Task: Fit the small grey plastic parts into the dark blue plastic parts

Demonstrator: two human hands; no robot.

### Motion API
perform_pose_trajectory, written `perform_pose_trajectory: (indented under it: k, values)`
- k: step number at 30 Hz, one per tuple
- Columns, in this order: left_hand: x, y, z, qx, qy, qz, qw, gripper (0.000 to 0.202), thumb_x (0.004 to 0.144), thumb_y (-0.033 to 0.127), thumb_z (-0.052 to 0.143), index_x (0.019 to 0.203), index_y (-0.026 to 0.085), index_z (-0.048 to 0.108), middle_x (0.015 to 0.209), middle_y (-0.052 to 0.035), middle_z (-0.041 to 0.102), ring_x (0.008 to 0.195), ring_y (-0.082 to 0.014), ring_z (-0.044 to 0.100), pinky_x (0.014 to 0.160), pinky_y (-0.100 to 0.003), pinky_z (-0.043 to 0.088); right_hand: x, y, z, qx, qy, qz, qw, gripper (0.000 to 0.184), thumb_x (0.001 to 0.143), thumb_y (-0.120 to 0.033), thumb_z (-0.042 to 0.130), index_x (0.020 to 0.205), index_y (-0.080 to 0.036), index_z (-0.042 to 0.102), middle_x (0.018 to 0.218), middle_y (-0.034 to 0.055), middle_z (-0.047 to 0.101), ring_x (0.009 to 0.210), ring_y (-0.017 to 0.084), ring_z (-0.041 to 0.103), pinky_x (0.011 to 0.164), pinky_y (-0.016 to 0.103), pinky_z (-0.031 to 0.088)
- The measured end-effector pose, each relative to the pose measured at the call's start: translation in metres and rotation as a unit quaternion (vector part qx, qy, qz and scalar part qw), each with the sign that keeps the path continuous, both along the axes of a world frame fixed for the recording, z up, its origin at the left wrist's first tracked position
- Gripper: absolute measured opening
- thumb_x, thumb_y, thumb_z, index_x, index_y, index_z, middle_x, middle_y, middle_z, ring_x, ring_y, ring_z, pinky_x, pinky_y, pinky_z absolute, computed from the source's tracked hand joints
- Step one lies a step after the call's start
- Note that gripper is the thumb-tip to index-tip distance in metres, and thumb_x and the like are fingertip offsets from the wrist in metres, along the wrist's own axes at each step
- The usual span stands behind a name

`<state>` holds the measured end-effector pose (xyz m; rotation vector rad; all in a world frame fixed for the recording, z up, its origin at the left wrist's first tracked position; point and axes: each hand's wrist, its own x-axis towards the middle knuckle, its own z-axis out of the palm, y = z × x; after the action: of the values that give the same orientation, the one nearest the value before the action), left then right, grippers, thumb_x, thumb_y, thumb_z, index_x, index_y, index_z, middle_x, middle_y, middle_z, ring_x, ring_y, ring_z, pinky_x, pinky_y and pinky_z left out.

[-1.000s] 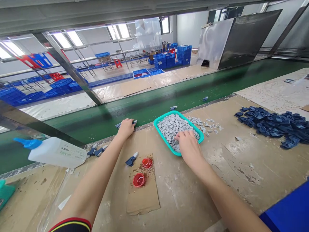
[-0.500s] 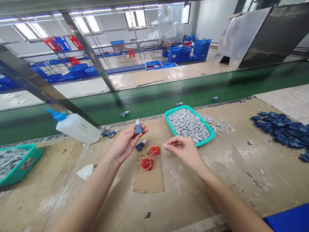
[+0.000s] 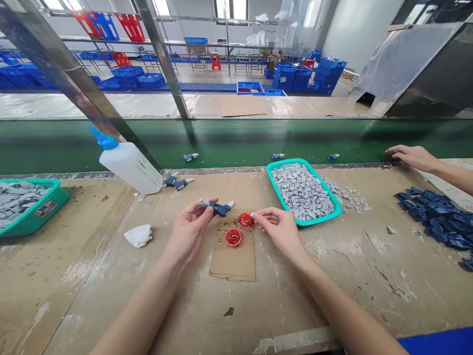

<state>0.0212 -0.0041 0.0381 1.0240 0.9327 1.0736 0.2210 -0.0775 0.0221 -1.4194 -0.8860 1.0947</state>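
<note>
A cardboard strip [image 3: 232, 268] bearing 2 red cups [image 3: 233, 238] is lying before you. Your half-curled left hand [image 3: 186, 231] is gripping a navy clip [image 3: 212, 204], another clip [image 3: 223, 210] showing just beside it; your right hand [image 3: 279, 228] is pinching 1 grey piece [image 3: 253, 215] beside the farther cup. Beyond, 3 clips [image 3: 189, 158] are lying on the green belt [image 3: 229, 140].

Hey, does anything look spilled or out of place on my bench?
Yes. Wet-looking spots dot the cardboard piece around the red cups, perhaps splashed liquid. Also, loose gray pieces lie right of the teal tray, while similar ones are heaped inside.
</note>
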Motion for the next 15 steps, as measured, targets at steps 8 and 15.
perform_pose_trajectory:
  k: [8, 15]
  values:
    - [0.005, -0.006, -0.005, 0.005, 0.032, 0.031, 0.999, 0.032, 0.064, 0.029, 0.082, 0.092, 0.018, 0.073, 0.103, -0.0091, 0.073, 0.099, -0.0224, 0.067, 0.092, -0.033, 0.051, -0.006, 0.005, -0.011, 0.007, -0.024, 0.022, 0.999, 0.027, 0.075, -0.041, 0.071, 0.078, -0.014, 0.069, 0.075, 0.0083, 0.072, 0.066, 0.016, 0.063, 0.061, 0.027, 0.049]
    - [0.013, -0.014, 0.001, 0.038, 0.068, 0.019, 0.997, 0.025, 0.065, 0.026, 0.081, 0.086, 0.016, 0.072, 0.097, -0.0098, 0.074, 0.094, -0.025, 0.069, 0.091, -0.038, 0.053, -0.002, 0.004, 0.0, 0.005, 0.009, 0.03, 1.0, 0.03, 0.073, -0.044, 0.072, 0.079, -0.015, 0.067, 0.072, 0.0061, 0.07, 0.063, 0.015, 0.061, 0.059, 0.026, 0.049]
